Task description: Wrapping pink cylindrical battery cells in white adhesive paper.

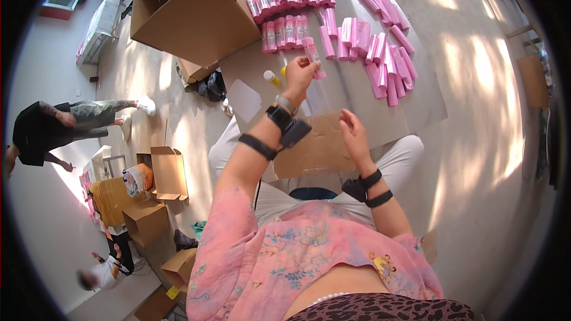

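Observation:
My left hand (302,75) is closed on a small pink roll with a printed label (313,53), held upright over the table (425,110) by its lower part. My right hand (355,135) hovers near the table's front edge, fingers stretched and nothing in them. Beyond the left hand stand rows of similar labelled pink rolls (285,32). Plain shiny pink rolls (357,35) lie in a loose pile to the right. A small bottle with a white cap and yellow body (272,78) is just left of my left wrist.
A large open cardboard box (196,15) stands at the table's far left. A brown cardboard piece (315,145) lies before me, and a white sheet (244,101) at the left edge. More boxes (146,220) and two people (41,131) are off to the left.

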Motion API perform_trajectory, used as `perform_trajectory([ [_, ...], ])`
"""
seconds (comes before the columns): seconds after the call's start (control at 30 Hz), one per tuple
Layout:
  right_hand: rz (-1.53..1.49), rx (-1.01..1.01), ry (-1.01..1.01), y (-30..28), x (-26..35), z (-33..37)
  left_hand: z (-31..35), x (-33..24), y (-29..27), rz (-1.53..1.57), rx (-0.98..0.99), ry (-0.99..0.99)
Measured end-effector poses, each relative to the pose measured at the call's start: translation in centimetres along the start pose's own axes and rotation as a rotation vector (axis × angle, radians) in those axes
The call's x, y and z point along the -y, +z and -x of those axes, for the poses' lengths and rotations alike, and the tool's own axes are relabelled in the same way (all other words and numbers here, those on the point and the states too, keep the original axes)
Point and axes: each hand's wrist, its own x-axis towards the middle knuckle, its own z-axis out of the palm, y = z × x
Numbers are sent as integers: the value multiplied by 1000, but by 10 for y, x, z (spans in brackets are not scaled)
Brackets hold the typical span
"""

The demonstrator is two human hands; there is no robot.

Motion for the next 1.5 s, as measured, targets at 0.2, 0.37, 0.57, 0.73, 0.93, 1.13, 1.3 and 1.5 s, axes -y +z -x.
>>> perform_trajectory([
  [0.2,47,-7,37,-14,-28,8,-107,-19,27,-723,-160,131],
  [0.37,63,-13,103,-30,-26,10,-139,-5,74,-879,-277,146],
  [0.57,85,49,121,-23,-18,0,-144,16,71,-1243,-363,563],
  [0.73,83,28,109,-32,-25,1,-41,-1,65,-761,-265,935],
  [0.93,93,88,121,-26,-24,7,91,21,-62,-505,-325,400],
  [1.13,143,220,79,-1,-12,14,84,87,-224,-256,-737,-85],
  [1.3,160,255,40,17,-2,28,47,110,-237,-197,-834,-192],
  [1.5,224,283,38,21,-5,39,21,110,-215,17,-887,-300],
])
